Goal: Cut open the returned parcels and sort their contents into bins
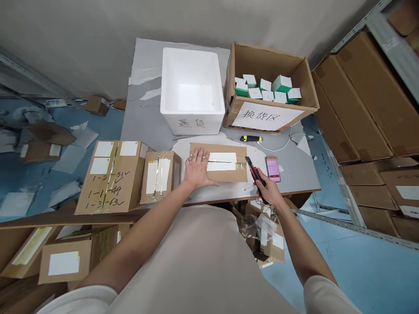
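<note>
A flat cardboard box (229, 174) with a white label and clear tape along its middle lies on the table in front of me. My left hand (197, 169) rests flat on its left part, fingers spread. In my right hand (269, 190) is a black and red box cutter (254, 173), gripped by its handle. Its tip points up and left, close by the box's right end; whether it touches the tape I cannot tell. Just right of the cutter lies a phone (273, 169) with a lit pink screen.
Behind the box stand a white foam box (193, 122) and an open carton (273, 115) holding several small green-and-white boxes. A yellow-black tool (250, 138) lies before the carton. Two taped cartons, a large one (108, 183) and a smaller one (160, 176), stand left. Shelves flank the table.
</note>
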A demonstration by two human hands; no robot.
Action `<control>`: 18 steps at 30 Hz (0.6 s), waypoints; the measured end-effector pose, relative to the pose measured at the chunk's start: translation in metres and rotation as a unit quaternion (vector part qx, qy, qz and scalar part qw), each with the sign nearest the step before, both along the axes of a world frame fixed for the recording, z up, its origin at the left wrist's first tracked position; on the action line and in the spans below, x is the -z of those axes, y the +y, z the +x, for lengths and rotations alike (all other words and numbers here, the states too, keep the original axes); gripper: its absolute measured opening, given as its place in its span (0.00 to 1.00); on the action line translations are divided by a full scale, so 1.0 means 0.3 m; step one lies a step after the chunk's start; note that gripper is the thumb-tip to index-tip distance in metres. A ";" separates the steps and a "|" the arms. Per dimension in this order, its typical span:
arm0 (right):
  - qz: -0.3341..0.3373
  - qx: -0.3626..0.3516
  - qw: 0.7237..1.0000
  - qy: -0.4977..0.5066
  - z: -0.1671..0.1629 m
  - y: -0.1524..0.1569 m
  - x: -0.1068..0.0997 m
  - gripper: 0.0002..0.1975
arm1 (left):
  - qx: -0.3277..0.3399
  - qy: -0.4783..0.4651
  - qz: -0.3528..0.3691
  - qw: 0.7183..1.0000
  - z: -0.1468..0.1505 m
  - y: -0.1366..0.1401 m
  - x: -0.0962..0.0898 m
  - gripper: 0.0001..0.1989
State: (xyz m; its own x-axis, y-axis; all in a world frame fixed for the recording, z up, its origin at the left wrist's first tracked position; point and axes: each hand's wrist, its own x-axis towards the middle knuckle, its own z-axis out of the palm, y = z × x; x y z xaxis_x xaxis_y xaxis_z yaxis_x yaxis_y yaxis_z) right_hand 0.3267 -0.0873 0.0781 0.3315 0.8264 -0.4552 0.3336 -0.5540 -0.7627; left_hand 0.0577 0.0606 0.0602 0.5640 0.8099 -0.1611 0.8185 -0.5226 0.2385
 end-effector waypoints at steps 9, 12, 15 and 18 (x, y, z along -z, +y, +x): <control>0.003 0.019 0.999 0.040 -0.016 -0.014 0.009 0.35 | -0.004 -0.020 -0.007 1.000 -0.002 0.003 0.008 0.63; -0.003 0.001 0.999 0.046 0.013 -0.015 0.004 0.34 | -0.004 -0.023 -0.006 1.000 -0.002 0.004 0.012 0.64; -0.010 -0.007 1.000 0.002 0.040 -0.016 -0.013 0.34 | -0.004 -0.024 -0.006 1.000 -0.002 0.004 0.016 0.64; -0.019 -0.010 0.999 -0.032 0.040 -0.015 -0.030 0.34 | -0.006 -0.026 -0.008 1.000 -0.002 0.004 0.016 0.64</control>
State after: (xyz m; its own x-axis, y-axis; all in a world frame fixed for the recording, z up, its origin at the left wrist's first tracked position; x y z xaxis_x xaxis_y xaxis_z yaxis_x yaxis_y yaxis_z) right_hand 0.3389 -0.0920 0.0869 0.3448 0.8161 -0.4638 0.3930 -0.5742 -0.7182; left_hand 0.0571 0.0619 0.0555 0.5618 0.8144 -0.1455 0.8112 -0.5079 0.2898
